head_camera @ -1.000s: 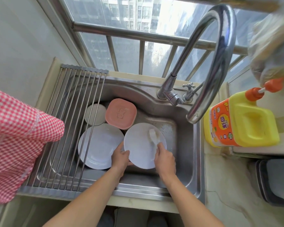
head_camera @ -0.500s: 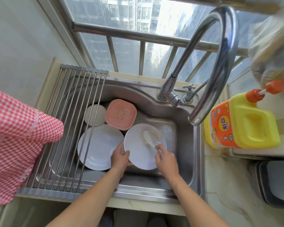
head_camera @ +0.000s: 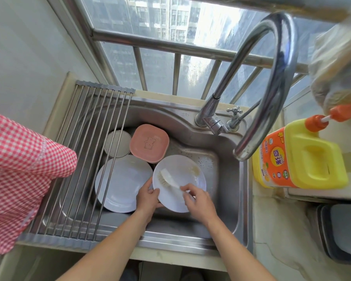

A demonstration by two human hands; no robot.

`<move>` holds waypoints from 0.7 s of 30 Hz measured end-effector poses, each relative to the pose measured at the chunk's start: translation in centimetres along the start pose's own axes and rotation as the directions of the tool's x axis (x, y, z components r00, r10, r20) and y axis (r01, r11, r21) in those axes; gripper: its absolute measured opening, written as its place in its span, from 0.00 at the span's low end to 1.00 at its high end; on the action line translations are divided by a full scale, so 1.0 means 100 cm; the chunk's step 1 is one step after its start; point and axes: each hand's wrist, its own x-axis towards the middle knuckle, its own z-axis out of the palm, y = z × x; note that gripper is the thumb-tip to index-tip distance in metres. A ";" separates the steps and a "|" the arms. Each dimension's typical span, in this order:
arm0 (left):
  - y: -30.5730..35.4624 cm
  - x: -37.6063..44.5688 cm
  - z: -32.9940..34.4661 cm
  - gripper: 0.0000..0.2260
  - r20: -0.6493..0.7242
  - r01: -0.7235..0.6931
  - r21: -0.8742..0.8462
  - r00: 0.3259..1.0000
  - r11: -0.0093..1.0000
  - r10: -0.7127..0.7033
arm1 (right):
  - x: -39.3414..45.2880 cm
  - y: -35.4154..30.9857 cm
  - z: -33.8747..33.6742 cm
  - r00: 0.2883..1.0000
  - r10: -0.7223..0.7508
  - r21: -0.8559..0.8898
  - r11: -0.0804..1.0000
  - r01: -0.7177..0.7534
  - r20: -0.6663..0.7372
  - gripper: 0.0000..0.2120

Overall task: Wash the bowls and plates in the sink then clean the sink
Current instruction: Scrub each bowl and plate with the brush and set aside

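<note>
In the steel sink [head_camera: 227,199] my left hand [head_camera: 147,198] grips the left rim of a white plate [head_camera: 182,173], held tilted above the basin. My right hand [head_camera: 199,201] holds a white dish brush [head_camera: 167,178] by its handle, its bristles on the plate's left part. A smear of residue sits on the plate's upper right. A second white plate [head_camera: 122,183] lies to the left under the rack. Behind it are a pink square dish [head_camera: 149,144], bottom up, and a small round bowl [head_camera: 117,144].
A roll-up drying rack [head_camera: 85,165] spans the sink's left half. The curved tap [head_camera: 272,78] arches over the right side. A yellow detergent bottle [head_camera: 300,157] stands on the counter to the right. A red checked cloth [head_camera: 18,175] hangs at the left.
The brush head has swept from the plate's upper right across to its left side. My left hand still holds the plate's rim.
</note>
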 end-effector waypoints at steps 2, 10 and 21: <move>0.001 0.000 0.001 0.27 0.013 -0.006 0.010 1.000 1.000 0.006 | 0.006 0.004 -0.002 0.985 0.095 0.012 0.995 -0.095 -0.146 0.11; 0.000 0.000 -0.001 0.26 -0.005 -0.004 0.010 1.000 1.000 0.004 | 0.000 0.002 0.009 0.993 -0.070 0.006 0.997 0.070 -0.091 0.08; 0.001 -0.001 0.002 0.26 0.000 -0.007 0.004 1.000 1.000 0.007 | 0.007 0.004 -0.010 0.959 0.144 -0.010 0.989 -0.150 -0.242 0.08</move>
